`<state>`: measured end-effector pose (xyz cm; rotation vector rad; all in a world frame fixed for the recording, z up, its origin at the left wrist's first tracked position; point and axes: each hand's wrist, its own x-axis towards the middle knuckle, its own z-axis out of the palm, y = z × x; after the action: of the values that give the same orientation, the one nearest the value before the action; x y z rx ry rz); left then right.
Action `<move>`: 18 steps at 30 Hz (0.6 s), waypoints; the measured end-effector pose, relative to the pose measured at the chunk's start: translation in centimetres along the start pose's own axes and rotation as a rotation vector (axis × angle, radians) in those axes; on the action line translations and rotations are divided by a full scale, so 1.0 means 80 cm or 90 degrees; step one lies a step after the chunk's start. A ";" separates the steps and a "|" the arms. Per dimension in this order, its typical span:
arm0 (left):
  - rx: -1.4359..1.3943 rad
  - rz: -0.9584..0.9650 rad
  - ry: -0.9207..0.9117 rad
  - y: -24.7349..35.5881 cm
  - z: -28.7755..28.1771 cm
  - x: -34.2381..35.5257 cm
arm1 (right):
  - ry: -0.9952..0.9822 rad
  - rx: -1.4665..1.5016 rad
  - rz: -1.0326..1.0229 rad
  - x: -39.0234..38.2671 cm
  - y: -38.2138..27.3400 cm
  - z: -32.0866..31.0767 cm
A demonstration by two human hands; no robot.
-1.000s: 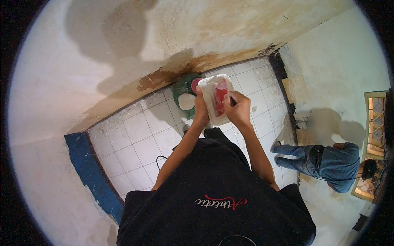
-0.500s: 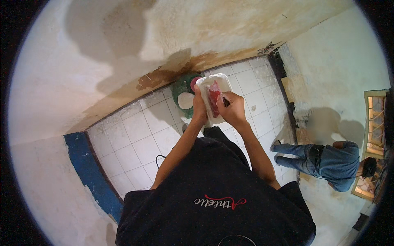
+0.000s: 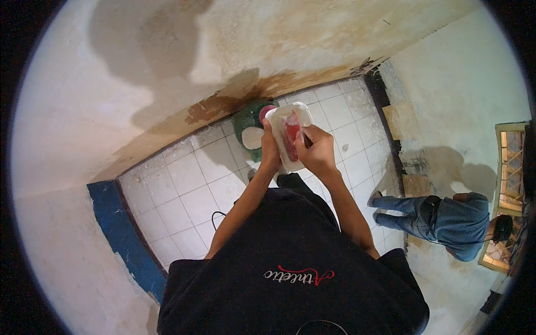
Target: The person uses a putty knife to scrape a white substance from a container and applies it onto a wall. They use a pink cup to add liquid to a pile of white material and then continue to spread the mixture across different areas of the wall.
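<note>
My left hand [image 3: 271,148] is closed on the left side of a white rectangular plastic tub [image 3: 306,113], held in front of my body above the floor. A red flat scraper [image 3: 292,133], smeared with a whitish paste, lies inside the tub. On the right, my right hand [image 3: 317,152] reaches over the rim with its fingers pinched around a dark handle [image 3: 307,140], which seems to belong to the scraper. My fingers hide where handle and blade meet.
Beyond the tub, a green object [image 3: 240,120] with a round whitish patch stands against the stained wall [image 3: 223,61], beside a pink round item [image 3: 266,113]. White tiles [image 3: 184,170] cover the floor. At right, another person [image 3: 452,223] stands by a window [image 3: 508,167].
The tub has shifted and tilted slightly. My right hand and the scraper have moved a little within it. The other person's head has turned or shifted slightly.
</note>
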<state>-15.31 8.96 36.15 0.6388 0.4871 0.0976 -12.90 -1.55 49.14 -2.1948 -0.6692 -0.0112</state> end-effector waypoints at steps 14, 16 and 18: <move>-0.001 0.002 0.031 -0.003 -0.006 0.003 | 0.078 0.022 -0.006 -0.003 0.006 -0.001; 0.034 -0.024 -0.011 -0.007 -0.016 0.006 | 0.051 0.024 -0.012 -0.011 0.013 0.011; 0.050 -0.007 0.000 -0.004 -0.008 0.000 | 0.024 0.025 -0.019 -0.010 0.015 0.010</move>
<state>-15.61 9.09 35.50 0.7135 0.4970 0.0686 -13.22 -1.98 47.58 -2.1419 -0.6766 -0.0547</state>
